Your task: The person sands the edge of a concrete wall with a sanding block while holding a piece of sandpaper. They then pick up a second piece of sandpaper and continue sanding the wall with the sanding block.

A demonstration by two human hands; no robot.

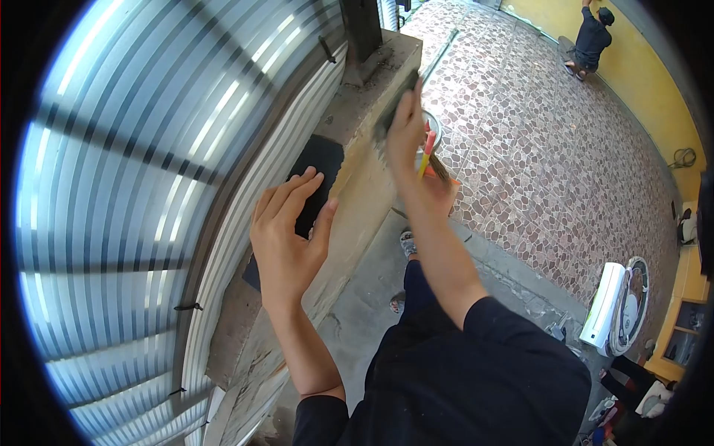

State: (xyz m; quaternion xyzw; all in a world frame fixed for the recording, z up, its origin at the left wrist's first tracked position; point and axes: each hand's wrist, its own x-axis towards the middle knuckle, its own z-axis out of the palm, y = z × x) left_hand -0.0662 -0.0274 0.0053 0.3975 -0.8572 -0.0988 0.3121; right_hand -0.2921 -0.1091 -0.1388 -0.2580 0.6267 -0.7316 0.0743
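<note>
Gripping a dark tool (390, 119), the right hand (405, 137) partly hides a round container (436, 128).

Seen from the middle of the view, the low wall (358, 199) runs from 12 to 7 o'clock, with metal sheeting (111, 215) along its 9 o'clock side. A post (361, 37) stands on the wall's top at 12 o'clock; a sheet (320, 152) lies on that top towards 11. The paved floor (520, 149) spreads from 12 to 4 o'clock. On it, a bucket (437, 128) sits near the wall at 1, and a person (591, 41) is at 2 beside the far wall (647, 70). Between 3 and 4 o'clock lies an air conditioner (604, 305), a coiled pipe (641, 276) just beside it.
</note>
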